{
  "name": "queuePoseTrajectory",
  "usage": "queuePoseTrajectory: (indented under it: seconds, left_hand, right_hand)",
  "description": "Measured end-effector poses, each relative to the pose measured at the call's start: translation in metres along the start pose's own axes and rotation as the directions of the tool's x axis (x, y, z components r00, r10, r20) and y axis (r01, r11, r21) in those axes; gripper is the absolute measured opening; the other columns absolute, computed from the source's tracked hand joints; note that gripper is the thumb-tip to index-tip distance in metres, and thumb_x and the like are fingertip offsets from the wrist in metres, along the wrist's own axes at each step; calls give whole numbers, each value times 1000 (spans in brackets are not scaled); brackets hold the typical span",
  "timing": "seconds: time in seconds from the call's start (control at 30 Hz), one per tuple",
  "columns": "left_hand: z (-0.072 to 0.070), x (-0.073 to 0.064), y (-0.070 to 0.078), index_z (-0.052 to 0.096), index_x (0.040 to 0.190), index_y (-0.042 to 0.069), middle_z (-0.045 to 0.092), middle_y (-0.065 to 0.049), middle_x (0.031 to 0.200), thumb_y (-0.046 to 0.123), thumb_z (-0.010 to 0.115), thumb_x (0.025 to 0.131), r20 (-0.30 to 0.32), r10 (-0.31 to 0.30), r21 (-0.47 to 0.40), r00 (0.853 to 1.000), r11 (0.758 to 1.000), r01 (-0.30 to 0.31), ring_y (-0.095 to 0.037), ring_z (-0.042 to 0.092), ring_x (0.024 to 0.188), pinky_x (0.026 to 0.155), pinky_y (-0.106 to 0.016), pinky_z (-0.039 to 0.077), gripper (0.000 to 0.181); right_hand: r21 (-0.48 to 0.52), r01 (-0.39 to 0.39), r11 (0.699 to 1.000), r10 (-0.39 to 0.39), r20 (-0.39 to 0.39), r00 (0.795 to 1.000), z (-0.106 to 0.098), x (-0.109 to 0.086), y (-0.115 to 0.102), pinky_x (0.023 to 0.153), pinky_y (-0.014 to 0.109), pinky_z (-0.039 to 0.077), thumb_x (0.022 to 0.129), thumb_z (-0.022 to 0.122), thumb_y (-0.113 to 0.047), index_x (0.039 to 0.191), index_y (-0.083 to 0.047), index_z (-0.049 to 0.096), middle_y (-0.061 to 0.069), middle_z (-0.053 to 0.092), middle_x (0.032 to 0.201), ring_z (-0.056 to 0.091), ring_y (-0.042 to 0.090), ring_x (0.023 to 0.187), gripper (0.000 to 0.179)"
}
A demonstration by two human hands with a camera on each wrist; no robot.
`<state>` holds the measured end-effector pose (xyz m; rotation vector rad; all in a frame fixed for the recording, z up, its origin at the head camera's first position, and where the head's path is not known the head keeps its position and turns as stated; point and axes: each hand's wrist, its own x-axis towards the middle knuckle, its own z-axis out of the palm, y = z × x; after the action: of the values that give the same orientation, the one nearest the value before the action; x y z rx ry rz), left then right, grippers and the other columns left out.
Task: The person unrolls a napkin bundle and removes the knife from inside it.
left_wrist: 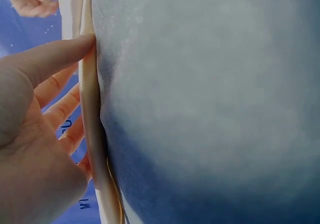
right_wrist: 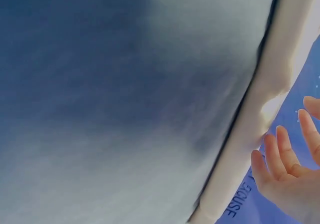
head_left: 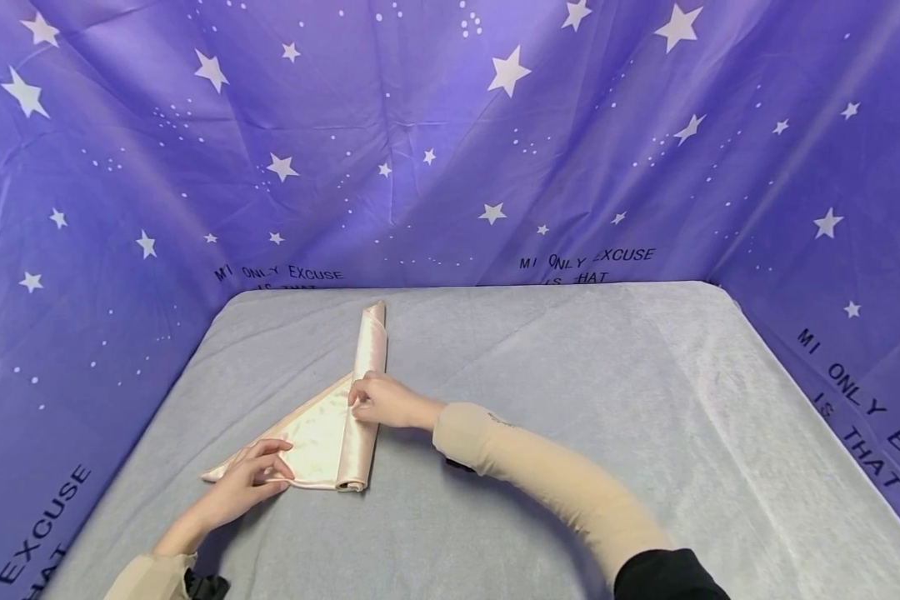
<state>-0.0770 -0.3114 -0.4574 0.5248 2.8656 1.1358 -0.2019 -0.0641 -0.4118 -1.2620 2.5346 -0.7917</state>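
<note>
A pale pink satin cloth (head_left: 317,435) lies on the table, its left part flat and tapering to a point. Its right side is wound into a long roll (head_left: 370,350) that stretches away from me. On the flat part near the front edge rests my left hand (head_left: 247,479), fingers loosely bent and spread. The left wrist view shows that thumb at the cloth's edge (left_wrist: 90,99). My right hand (head_left: 392,402) lies over the middle of the roll, its bent fingertips at the roll's left side. In the right wrist view its fingers look loose beside the roll (right_wrist: 250,119).
A grey plush cover (head_left: 555,358) spreads over the table, which extends well to the right of the cloth. Purple curtains (head_left: 435,100) with white stars and printed words hang behind and at both sides.
</note>
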Motion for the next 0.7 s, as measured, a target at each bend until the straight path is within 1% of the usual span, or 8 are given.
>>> queuePoseTrajectory:
  seconds: [0.17,0.3,0.4,0.6,0.7]
  left_hand:
    - [0,1,0,60,76,22,46,-13,114,10,67,77,3,-1,5,1000,1000,1,-25,34,102,68,-24,47,14]
    - [1,1,-1,60,76,22,47,-12,113,9,68,76,-8,8,16,1000,1000,-8,-16,34,103,68,-24,48,15]
    - [0,2,-2,60,76,22,47,-12,113,9,68,76,-6,4,13,1000,1000,-4,-12,33,103,68,-24,48,14]
    - [-1,3,-1,60,76,21,46,-13,114,10,67,76,19,-32,-1,999,999,32,-28,35,104,68,-24,48,13]
    - [-2,3,0,60,76,20,46,-14,115,10,67,76,25,-41,-10,999,999,41,-32,36,104,68,-24,48,13]
  right_hand:
    - [-11,-3,1000,3,15,1000,4,7,-8,75,17,38,84,58,-19,98,-11,62,2,56,95,50,9,88,16]
    - [-9,-29,1000,29,34,999,7,11,-12,74,17,37,85,60,-20,99,-12,62,2,55,96,48,9,87,17]
    - [-9,-47,999,47,39,998,9,12,-11,73,17,36,84,61,-21,100,-13,62,1,54,94,47,9,84,18]
    - [-7,-70,998,70,50,996,13,16,-7,73,17,35,84,61,-24,101,-14,62,-2,53,92,45,7,82,20]
    - [-14,-70,997,71,51,996,15,17,-5,74,18,34,83,61,-25,102,-15,62,-3,52,90,44,7,81,22]
